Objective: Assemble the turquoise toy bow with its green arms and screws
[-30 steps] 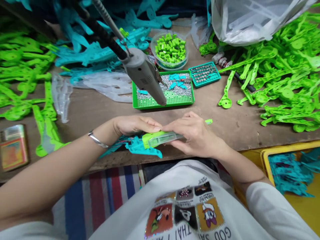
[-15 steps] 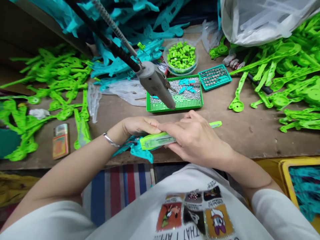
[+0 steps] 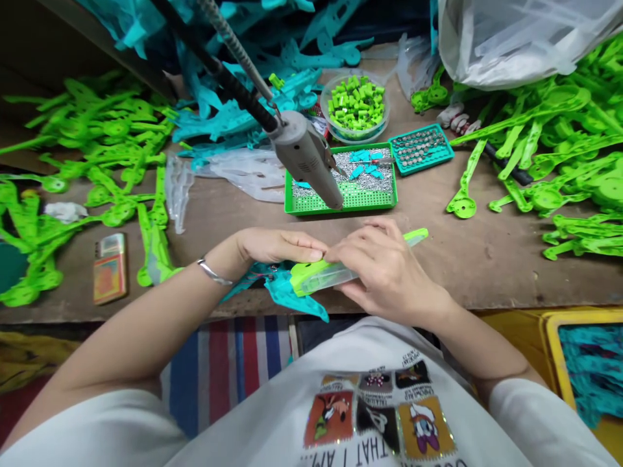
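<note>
Lime-green piece with a clear strip, centre of the frame. We see the right hand wrapped around its middle and the left hand pinching narrowly at its upper edge; whether the left also grips the angular cyan part just below, we cannot tell. In our judgement, even fingertip pressure, keeping the strip flush, suits such slender plastic. At upper centre we note a smooth grey cylindrical tool, a perforated green tray and a round translucent tub.
</note>
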`<control>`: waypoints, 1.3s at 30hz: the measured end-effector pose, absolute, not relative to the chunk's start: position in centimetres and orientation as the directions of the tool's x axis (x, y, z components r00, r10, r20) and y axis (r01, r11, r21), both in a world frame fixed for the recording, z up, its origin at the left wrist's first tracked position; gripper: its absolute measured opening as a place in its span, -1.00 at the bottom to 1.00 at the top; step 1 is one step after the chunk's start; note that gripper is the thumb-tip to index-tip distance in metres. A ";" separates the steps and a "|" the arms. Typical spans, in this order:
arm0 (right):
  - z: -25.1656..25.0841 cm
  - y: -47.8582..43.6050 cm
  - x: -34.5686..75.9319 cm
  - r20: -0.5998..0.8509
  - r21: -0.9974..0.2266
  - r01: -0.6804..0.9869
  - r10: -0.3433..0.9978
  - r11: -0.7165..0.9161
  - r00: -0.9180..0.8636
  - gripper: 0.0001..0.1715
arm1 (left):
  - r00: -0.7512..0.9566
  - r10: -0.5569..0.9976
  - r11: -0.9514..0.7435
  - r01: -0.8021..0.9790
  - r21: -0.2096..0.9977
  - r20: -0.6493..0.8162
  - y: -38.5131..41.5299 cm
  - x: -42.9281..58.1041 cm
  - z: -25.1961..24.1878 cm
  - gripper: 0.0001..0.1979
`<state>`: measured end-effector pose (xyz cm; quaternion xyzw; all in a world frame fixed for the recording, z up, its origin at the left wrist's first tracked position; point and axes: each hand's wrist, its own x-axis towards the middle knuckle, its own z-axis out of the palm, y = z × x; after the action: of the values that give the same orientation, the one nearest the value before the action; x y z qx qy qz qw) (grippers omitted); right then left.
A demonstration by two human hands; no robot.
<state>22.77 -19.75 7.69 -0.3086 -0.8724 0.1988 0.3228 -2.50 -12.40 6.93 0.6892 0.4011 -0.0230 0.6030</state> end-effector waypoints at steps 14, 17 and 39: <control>3.8 -18.7 21.0 0.625 -0.281 0.330 0.433 0.901 -0.650 -0.75 | 0.778 0.493 -0.024 0.459 0.888 -0.389 -12.7 -2.2 5.9 -0.44; 3.4 -18.2 21.4 0.584 -0.285 0.341 0.445 0.896 -0.679 -0.73 | 0.674 0.668 -0.220 0.584 0.781 -0.316 -14.6 -3.0 8.5 -0.48; 7.1 -16.6 23.6 0.492 -0.587 0.308 0.632 0.749 -0.599 -0.79 | 0.289 0.934 -0.356 0.745 0.564 0.208 -22.7 -3.5 9.2 -0.69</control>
<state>23.65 -16.60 7.12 -0.2719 -0.8647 0.2273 0.3560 -3.45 -22.68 9.17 0.7816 0.5371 0.2589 0.1832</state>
